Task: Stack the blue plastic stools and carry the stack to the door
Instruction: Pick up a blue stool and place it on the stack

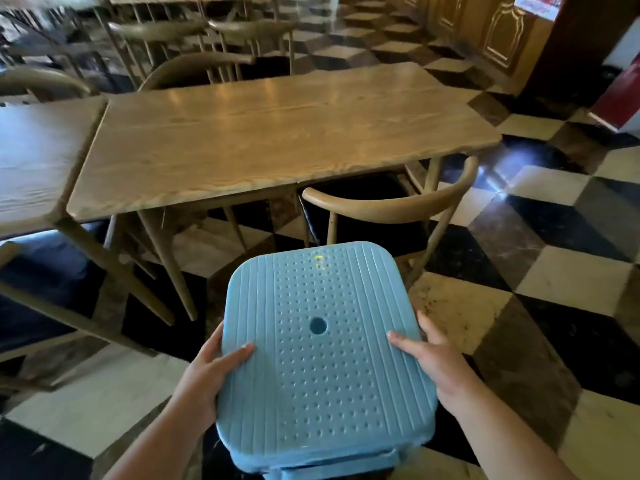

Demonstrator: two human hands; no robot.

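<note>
From your head cam, you've got the light blue plastic stool [323,355] with the dimpled seat and a round hole in the middle right in front of you, low in the frame. Your left hand [207,375] is gripping its left edge, thumb lying on top of the seat and the fingers tucked under the rim. Your right hand [434,362] does the same on the right edge, thumb on top, fingers wrapped around the side. Under that top seat you can see more blue plastic edges poking out at the bottom, so it looks like it sits on at least one other stool, though how many is hard to tell. Just past it there's a curved-back wooden chair [391,206] pushed in at a long wooden table [270,140]. All of it stands on a glossy black, white and brown checkered tile floor [540,271].
</note>
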